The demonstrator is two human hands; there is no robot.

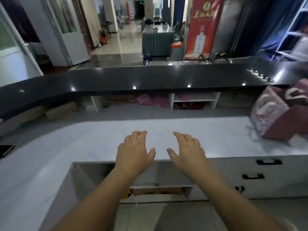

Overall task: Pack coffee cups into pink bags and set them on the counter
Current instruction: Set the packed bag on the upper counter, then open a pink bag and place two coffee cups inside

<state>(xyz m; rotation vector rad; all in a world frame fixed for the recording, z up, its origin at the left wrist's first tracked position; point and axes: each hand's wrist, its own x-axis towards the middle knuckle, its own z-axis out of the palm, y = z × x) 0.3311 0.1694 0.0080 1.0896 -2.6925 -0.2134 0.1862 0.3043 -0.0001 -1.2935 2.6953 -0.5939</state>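
My left hand [135,151] and my right hand [187,151] hover side by side, palms down, over the near edge of the pale work surface [83,144]. Both hold nothing and their fingers are spread. A pink bag [273,114] with a white print stands at the right end of this surface, with something dark and white showing at its open top. Beyond the work surface runs the raised black counter [150,79]. No coffee cup is clearly visible.
A dark phone-like slab [5,150] lies at the left edge. Pink items [150,100] sit on shelves under the black counter. Drawers with black handles [268,161] are at the lower right; an open cubby [158,177] lies below my hands.
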